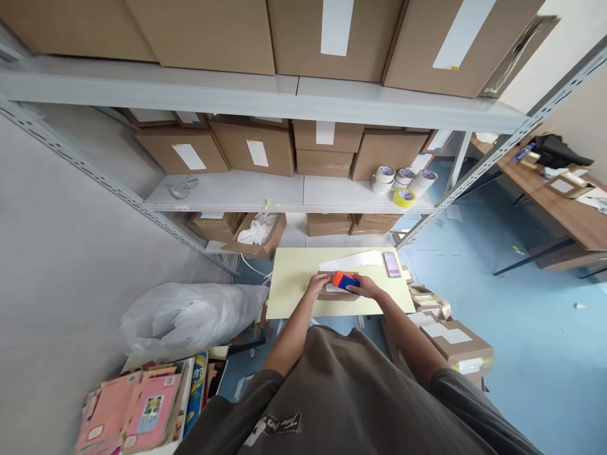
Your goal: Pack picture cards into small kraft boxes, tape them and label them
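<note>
Over a small pale yellow table (287, 287), my right hand (367, 287) is closed around the blue end of an orange-and-blue hand tool (345, 282), which looks like a tape dispenser. My left hand (317, 284) has its fingers pinched together right by the orange end; what they hold, if anything, is too small to make out. Beneath both hands lies a flat cardboard box (337, 295), partly covered by them. White paper sheets (353, 260) lie behind it. A purple-and-white item (391, 265), blurred, sits at the table's right back corner.
A grey metal shelf (303, 101) with cardboard boxes rises in front. Tape rolls (404, 197) stand on its middle level. An open box (258, 235) holds white material. A plastic bag (190, 316) and books (147, 404) are at left, more cartons (458, 344) at right.
</note>
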### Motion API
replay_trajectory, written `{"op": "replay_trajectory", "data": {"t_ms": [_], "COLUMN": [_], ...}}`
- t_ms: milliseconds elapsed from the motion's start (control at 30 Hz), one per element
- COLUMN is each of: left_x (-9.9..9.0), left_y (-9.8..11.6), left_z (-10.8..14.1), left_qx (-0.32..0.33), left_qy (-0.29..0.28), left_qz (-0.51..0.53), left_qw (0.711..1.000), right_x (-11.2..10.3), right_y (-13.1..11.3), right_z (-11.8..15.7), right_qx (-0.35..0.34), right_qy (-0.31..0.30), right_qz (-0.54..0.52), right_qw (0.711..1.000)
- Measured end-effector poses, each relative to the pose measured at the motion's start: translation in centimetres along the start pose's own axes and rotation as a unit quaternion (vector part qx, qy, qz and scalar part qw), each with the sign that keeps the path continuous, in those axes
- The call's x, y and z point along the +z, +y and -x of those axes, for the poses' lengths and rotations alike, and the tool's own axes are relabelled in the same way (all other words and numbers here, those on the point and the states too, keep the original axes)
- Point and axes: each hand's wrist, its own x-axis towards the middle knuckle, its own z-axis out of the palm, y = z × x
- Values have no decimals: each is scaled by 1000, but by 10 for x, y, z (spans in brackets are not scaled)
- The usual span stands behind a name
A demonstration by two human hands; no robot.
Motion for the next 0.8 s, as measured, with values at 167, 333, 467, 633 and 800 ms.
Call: {"op": "replay_trajectory", "data": {"t_ms": [167,333,467,633,800], "left_x": [14,-14,-58,-71,-63], "left_y": [-7,0,5,-6,-16], "left_z": [0,0,2,4,-5], "left_qx": [39,70,69,43,20], "left_qy": [68,157,193,201,211], "left_qz": [15,-22,-45,-68,-95], "left_qw": [997,985,978,976,973], "right_x": [2,-16,-32,-38,-38], "right_y": [-11,3,26,25,17], "right_z": [1,8,12,-2,-17], "right_qx": [40,47,60,72,77], "right_qy": [30,15,-12,-30,-47], "right_qz": [59,88,97,88,85], "right_qw": [997,995,993,993,992]}}
